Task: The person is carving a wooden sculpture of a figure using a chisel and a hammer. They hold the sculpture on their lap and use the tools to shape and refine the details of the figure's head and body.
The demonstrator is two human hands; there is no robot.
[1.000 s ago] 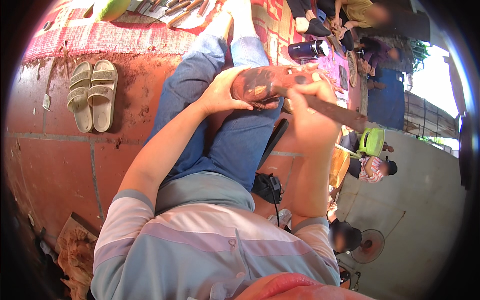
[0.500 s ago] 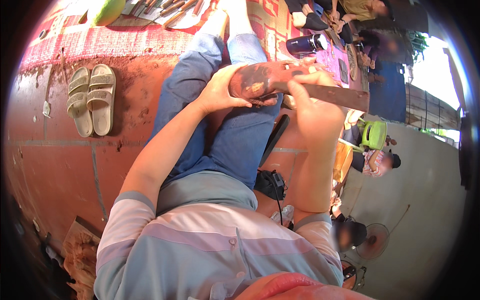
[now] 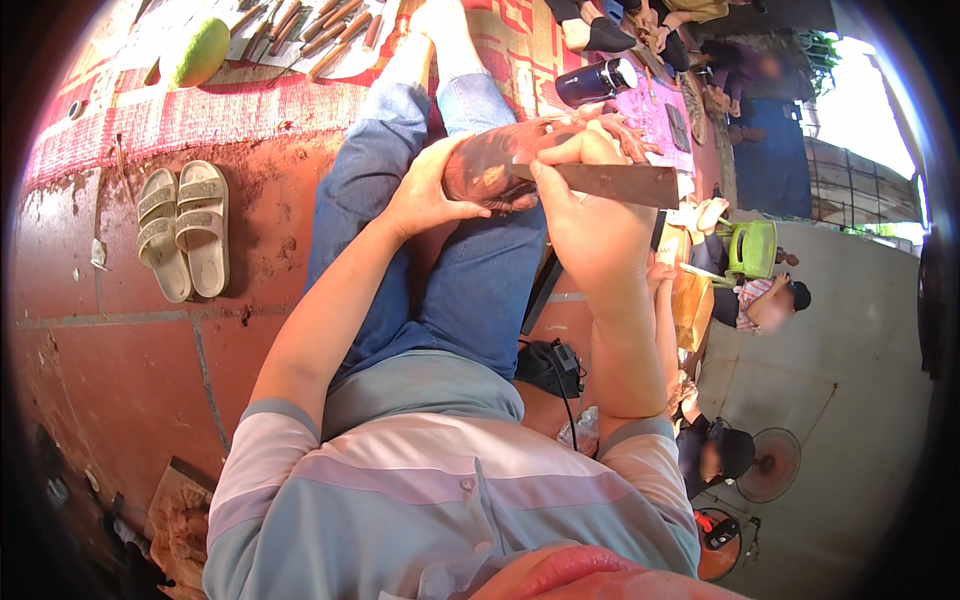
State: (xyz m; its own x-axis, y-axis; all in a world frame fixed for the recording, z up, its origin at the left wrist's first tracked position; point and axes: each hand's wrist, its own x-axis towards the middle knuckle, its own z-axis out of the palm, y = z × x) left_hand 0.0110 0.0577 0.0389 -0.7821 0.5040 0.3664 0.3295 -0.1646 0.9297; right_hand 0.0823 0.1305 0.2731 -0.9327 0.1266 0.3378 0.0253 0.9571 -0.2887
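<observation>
A reddish-brown carved wooden piece (image 3: 490,158) with dark patches and a pale spot rests over my lap, its far right part cut into branching shapes. My left hand (image 3: 428,195) grips its near left end, thumb along the lower side and fingers behind. In my right hand (image 3: 600,215) is a flat rust-brown blade (image 3: 625,186), pinched between thumb and fingers. Its narrow left end meets the wood beside the pale spot, while its broad end sticks out to the right. Part of the carving is hidden behind my right hand.
Several carving tools (image 3: 330,35) and a green fruit (image 3: 195,52) lie on the red mat (image 3: 100,145). Sandals (image 3: 205,230) sit on the tiles at left. A dark flask (image 3: 595,82) lies at the upper right. Other people, a green chair (image 3: 752,248) and a fan (image 3: 770,465) are at right.
The blade and my right hand have shifted left and slightly down against the carving, with more of the carving's branching end showing. My left hand keeps its grip. The whole view has shifted slightly.
</observation>
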